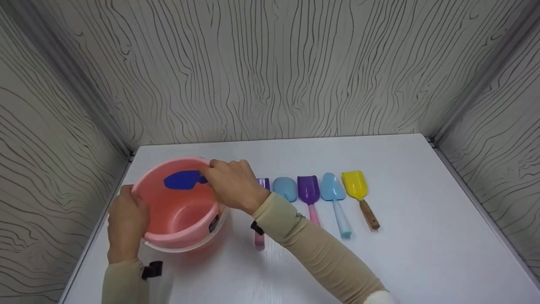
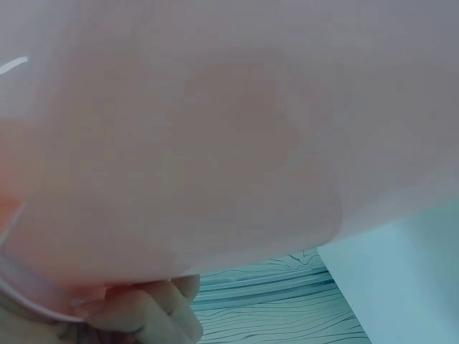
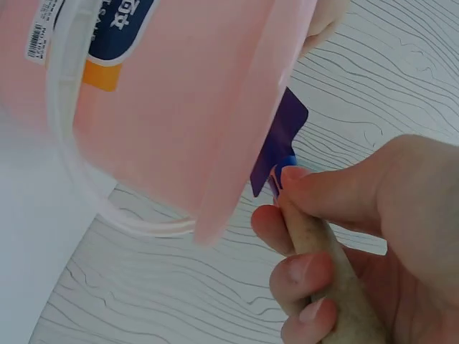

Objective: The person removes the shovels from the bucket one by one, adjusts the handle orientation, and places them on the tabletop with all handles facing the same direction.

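A pink bucket (image 1: 183, 240) leans on the left side of the table, its mouth toward the head camera. My left hand (image 1: 128, 217) grips its rim at the left; in the left wrist view the fingers show under the bucket wall (image 2: 237, 143). My right hand (image 1: 236, 183) holds a toy shovel with a blue blade (image 1: 182, 180) over the bucket's mouth. The right wrist view shows the thumb and fingers curled round the shovel's wooden-looking handle (image 3: 308, 244), with part of the blade (image 3: 287, 129) hidden behind the rim. A white bail (image 3: 64, 122) hangs along the bucket's outside.
Right of the bucket, several shovels lie in a row: a purple one (image 1: 309, 190), light blue ones (image 1: 332, 188) and a yellow one (image 1: 355, 184) with a wooden handle. My right forearm covers part of a pink-handled shovel (image 1: 259, 241). Wood-grain panels (image 1: 270, 71) enclose the white table (image 1: 422, 253).
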Tool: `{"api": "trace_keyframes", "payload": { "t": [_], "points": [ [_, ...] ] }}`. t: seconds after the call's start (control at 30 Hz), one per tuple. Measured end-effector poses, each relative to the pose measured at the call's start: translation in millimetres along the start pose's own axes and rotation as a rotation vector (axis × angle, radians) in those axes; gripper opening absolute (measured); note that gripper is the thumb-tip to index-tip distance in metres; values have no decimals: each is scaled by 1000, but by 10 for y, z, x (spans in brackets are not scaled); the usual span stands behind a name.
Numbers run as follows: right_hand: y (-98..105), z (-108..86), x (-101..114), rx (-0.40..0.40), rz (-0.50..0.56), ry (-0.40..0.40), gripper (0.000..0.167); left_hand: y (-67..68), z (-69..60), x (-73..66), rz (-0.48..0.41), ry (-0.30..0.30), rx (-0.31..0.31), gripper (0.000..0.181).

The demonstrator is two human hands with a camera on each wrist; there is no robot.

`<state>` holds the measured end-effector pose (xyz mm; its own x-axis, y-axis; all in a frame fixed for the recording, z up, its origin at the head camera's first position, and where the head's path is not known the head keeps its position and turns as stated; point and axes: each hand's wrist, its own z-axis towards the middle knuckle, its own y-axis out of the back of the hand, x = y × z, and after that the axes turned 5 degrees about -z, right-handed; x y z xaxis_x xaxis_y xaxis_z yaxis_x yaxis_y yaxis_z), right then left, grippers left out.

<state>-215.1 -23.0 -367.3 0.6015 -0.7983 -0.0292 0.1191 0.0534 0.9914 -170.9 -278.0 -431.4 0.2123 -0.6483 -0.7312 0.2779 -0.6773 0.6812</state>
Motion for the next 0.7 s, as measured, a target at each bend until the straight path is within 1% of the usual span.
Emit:
{"api": "trace_keyframes", "payload": {
  "t": [0.03,0.1,0.23,0.3,0.47,0.6,0.7],
  "points": [
    [-10,-17,-20,-13,8,-2,30,5,2,1,4,-6,-3,48],
    [-29,-58,-64,-36,42,-8,33,8,-2,0,-3,1,6,49],
    [-62,-152,-175,-95,92,-24,31,13,-18,10,-11,13,15,49],
    [-68,-209,-244,-110,103,-34,31,15,-31,20,-15,18,15,49],
    [-63,-367,-454,-125,110,-89,30,17,-47,12,-24,27,13,50],
    [-105,-497,-652,-155,172,-150,30,13,-39,-12,-19,28,11,49],
    [-166,-584,-814,-199,207,-184,29,14,-27,-15,-18,36,23,49]
  ]
}}
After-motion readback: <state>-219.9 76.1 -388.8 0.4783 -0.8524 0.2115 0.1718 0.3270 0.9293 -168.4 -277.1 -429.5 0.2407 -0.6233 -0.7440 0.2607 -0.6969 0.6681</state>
